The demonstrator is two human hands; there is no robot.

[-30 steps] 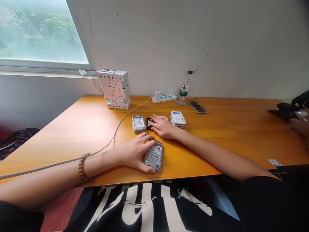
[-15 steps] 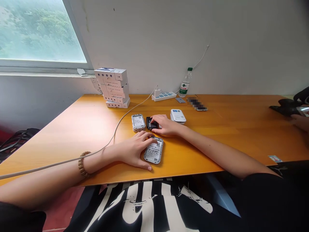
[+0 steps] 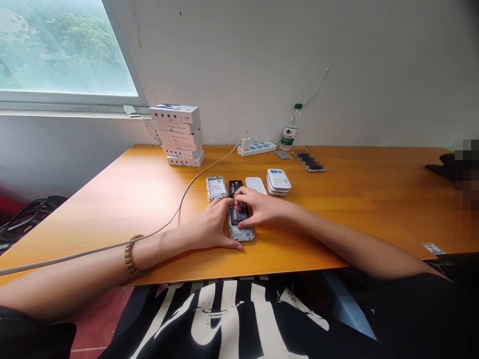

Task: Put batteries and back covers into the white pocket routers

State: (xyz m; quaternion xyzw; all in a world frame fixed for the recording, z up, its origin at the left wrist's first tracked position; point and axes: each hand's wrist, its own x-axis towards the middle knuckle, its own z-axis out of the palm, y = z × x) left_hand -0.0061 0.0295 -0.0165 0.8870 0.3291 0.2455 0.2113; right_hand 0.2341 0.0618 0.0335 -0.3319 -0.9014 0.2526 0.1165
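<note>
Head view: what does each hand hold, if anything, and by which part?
The left hand clasps the grey device by its left edge; the right hand grips the black battery lying on it, at its far end.

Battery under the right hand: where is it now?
In the head view, table centre: the battery lies on the open device, between left hand and right hand.

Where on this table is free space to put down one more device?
Bare wood lies right of the stack of white devices and left of the white cable, before the stacked boxes. It is crowded where the left hand and right hand hold the open device and battery, and in the row behind.
</note>
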